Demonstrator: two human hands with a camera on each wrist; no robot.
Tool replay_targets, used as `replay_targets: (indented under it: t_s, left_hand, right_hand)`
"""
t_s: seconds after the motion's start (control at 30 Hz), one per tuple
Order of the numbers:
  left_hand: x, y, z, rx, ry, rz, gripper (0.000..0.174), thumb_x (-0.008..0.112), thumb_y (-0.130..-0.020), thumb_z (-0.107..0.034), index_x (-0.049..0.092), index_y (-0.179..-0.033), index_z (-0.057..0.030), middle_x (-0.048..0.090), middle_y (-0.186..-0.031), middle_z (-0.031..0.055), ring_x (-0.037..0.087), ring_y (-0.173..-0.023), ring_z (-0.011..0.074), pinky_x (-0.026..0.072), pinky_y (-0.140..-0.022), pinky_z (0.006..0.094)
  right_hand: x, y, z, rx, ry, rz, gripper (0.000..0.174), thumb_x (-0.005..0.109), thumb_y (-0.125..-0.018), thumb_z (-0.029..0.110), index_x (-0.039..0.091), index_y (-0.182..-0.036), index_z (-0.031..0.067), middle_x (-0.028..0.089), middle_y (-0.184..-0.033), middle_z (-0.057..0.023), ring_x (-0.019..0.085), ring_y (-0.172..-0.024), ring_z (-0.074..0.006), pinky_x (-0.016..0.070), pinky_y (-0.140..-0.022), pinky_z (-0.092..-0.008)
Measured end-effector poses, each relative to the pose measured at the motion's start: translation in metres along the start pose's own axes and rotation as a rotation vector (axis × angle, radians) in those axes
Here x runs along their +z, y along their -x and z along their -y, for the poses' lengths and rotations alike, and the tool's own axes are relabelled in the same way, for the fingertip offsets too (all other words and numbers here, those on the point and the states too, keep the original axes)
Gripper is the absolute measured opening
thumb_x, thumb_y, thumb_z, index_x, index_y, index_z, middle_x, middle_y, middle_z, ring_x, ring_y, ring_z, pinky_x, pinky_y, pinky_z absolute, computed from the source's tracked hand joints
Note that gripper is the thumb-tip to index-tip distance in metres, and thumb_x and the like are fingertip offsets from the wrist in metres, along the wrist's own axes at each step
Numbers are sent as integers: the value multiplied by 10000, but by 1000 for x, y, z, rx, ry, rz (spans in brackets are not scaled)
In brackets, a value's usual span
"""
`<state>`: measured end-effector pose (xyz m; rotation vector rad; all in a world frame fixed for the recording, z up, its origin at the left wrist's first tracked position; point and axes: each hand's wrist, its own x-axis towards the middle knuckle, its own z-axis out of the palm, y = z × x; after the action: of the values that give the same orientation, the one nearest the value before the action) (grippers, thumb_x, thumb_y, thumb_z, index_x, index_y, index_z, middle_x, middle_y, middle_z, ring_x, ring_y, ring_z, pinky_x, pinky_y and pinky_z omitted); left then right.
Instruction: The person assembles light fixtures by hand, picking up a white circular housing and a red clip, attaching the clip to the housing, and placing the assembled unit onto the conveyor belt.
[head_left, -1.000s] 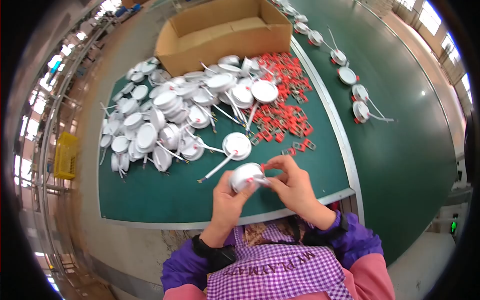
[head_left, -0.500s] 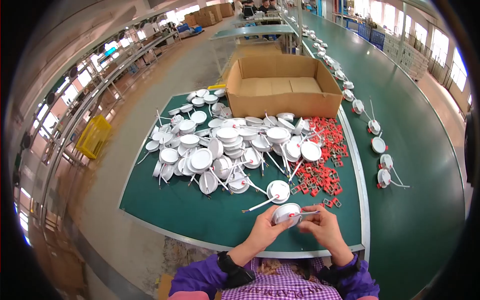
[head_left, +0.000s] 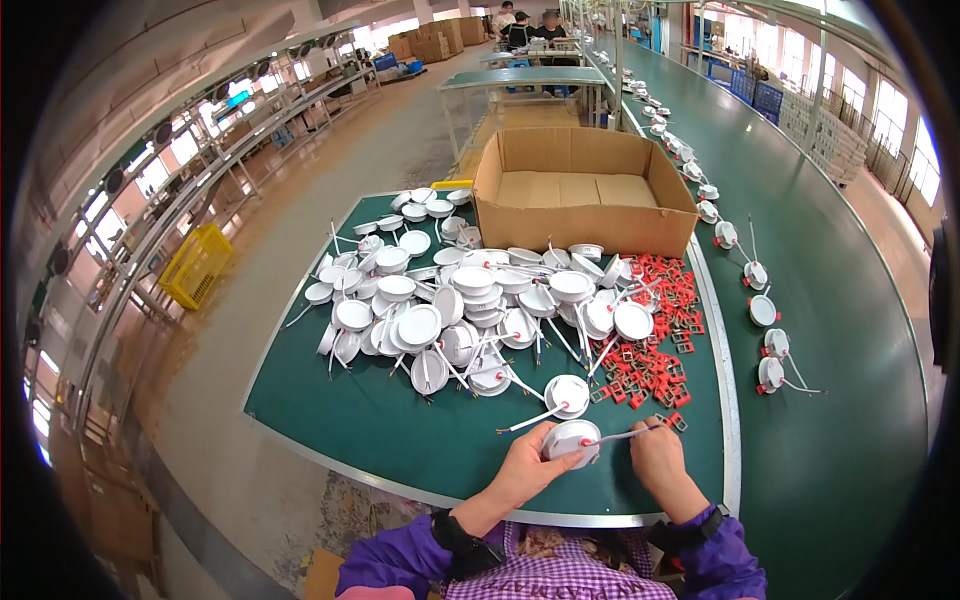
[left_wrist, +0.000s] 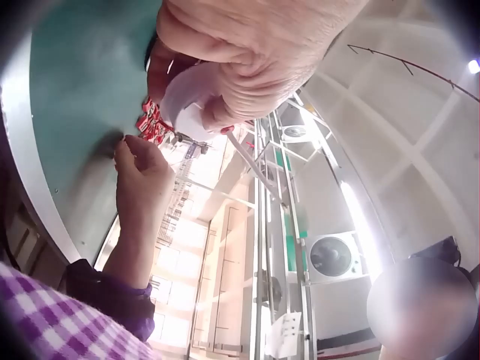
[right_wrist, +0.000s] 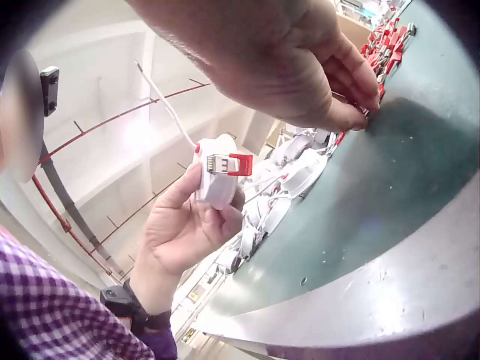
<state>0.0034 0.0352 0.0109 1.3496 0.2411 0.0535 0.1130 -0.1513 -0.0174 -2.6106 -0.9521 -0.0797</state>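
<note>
My left hand point(head_left: 525, 468) grips a round white downlight point(head_left: 572, 443) by its rim, above the near part of the table. From a red grommet on the lamp, a pale cable point(right_wrist: 166, 107) sticks out freely. The right wrist view shows a red-sleeved metal spring clip point(right_wrist: 231, 165) on the lamp's side. My right hand point(head_left: 660, 462) is apart from the lamp, its fingers bent and fingertips close together beside the loose red clips point(head_left: 655, 375). I cannot tell whether a clip is between those fingertips. Another white downlight point(head_left: 567, 396) lies just beyond the held one.
A large heap of white downlights point(head_left: 420, 325) with cables covers the table's left and middle. Behind it stands an open cardboard box point(head_left: 585, 225). Along the right runs a green conveyor belt point(head_left: 830, 450) carrying a row of lamps. A metal edge point(head_left: 720, 400) borders the table.
The head view has tilted up, showing more of the hall. My right hand has left the lamp and moved right toward the red clips. My left hand keeps holding the lamp.
</note>
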Motion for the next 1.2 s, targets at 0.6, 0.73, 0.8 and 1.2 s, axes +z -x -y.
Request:
replay_targets:
  t_s: [0.6,0.73,0.8,1.2]
  left_hand:
    - [-12,2,-12,-229,413,118,347,576,-898,-137,454,-1211,-52,567,-1121,62,575,-1010,173,531,-818,334]
    - [-10,2,-12,-260,426,121,367,609,-870,-110,469,-1206,-57,573,-1123,67,578,-1015,190,525,-828,357]
    - [-10,3,-11,-261,436,132,349,618,-867,-121,492,-1188,-62,583,-1098,46,582,-997,160,532,-796,322]
    - [-9,3,-6,-198,237,95,330,674,-828,-140,563,-1130,-65,612,-1007,-4,561,-875,66,465,-686,203]
  right_hand:
    - [-25,-2,-15,167,-482,-99,94,609,-748,-21,609,-840,-37,595,-751,-144,645,-650,-225,507,-580,-310]
    - [-16,2,-25,194,-555,-45,88,604,-750,-46,610,-838,-49,584,-735,-120,644,-630,-182,500,-550,-285]
    - [-13,4,-25,284,-770,-119,74,632,-750,0,613,-809,-40,572,-744,-145,622,-603,-219,488,-559,-306]
    - [-37,4,-25,374,-649,63,82,618,-770,6,581,-809,-56,629,-650,-127,630,-530,-163,481,-514,-266]
